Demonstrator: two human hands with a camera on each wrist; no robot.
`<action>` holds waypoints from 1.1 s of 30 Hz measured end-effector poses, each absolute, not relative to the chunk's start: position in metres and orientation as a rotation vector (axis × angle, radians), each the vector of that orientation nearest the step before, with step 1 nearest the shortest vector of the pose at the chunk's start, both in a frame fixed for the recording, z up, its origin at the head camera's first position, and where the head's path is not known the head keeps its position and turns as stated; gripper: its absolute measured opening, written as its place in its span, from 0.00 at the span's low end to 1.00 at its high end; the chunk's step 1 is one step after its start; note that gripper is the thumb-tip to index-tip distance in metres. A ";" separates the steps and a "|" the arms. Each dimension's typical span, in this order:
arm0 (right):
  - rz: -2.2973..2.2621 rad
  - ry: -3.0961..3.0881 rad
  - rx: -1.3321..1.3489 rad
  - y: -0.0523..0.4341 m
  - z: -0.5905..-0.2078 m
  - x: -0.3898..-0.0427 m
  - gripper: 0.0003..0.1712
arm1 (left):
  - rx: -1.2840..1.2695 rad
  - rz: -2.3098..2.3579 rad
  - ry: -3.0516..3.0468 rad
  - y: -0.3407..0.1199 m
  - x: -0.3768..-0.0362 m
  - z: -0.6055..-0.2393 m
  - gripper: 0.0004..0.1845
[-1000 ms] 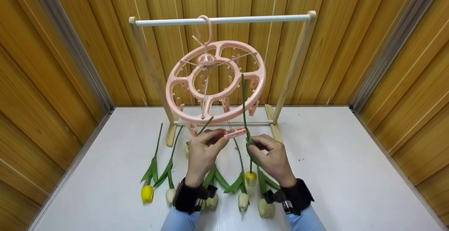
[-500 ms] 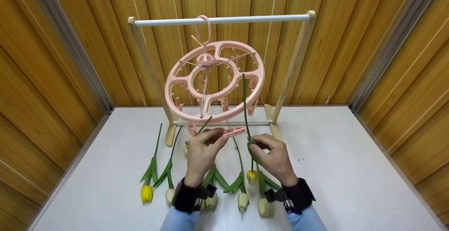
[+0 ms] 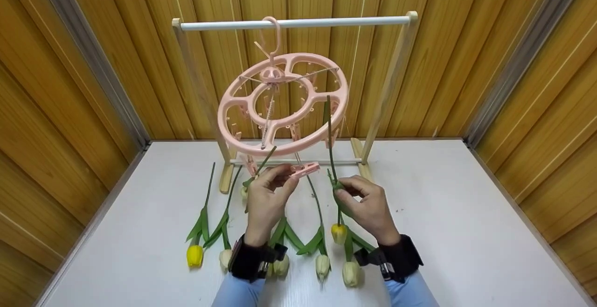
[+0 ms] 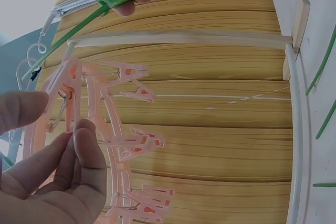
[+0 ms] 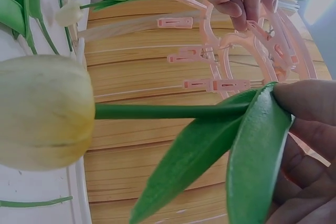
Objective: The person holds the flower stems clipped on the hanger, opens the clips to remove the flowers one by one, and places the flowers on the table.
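My left hand [image 3: 268, 197] pinches the handle end of a pink clothespin [image 3: 306, 169] on the near side of the round hanger [image 3: 224, 115]. The clothespin tilts up to the right, with nothing between its tips. To its right, my right hand [image 3: 366, 206] grips a yellowish tulip [image 3: 339, 233] by the stem where the leaves [image 5: 257, 150] begin. The bloom hangs downward; the bare stem [image 3: 332, 153] rises past the clothespin and overlaps the hanger's rim. A gap separates stem and clothespin. Behind my left hand, a pale tulip [image 3: 244, 194] hangs bloom-down by another clothespin [image 3: 250, 164].
The hanger hooks over a white bar [image 3: 345, 21] on a wooden stand [image 3: 389, 83]. More clothespins [image 4: 139, 142] dangle round its ring. On the white table [image 3: 466, 223] lie a yellow tulip [image 3: 195, 255] and several pale tulips [image 3: 322, 266]. Wood-look panels surround the table.
My right hand has shifted slightly right with the tulip, widening the gap to the clothespin. My left hand has moved a little up and left, tilting the clothespin more; the hanger has swung slightly left.
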State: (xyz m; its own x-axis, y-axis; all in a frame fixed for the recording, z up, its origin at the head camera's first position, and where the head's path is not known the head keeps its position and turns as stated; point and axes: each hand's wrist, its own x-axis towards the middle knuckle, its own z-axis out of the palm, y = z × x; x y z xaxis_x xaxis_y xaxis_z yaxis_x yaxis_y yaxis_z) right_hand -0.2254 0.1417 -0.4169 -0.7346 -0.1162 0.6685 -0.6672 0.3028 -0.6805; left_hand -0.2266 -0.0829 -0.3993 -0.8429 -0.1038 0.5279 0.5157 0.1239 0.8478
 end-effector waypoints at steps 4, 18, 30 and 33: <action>1.442 -2.084 0.687 0.145 -0.417 -0.226 0.12 | -0.390 -1.758 -1.927 -0.083 -0.227 -0.400 0.16; 1.450 -2.134 0.660 0.160 -0.415 -0.225 0.12 | -0.296 -1.788 -1.884 -0.085 -0.225 -0.398 0.15; 1.437 -2.145 0.668 0.169 -0.414 -0.220 0.12 | -0.307 -1.728 -1.861 -0.088 -0.228 -0.397 0.15; 1.426 -2.133 0.665 0.173 -0.414 -0.218 0.12 | -0.327 -1.754 -1.838 -0.088 -0.228 -0.397 0.15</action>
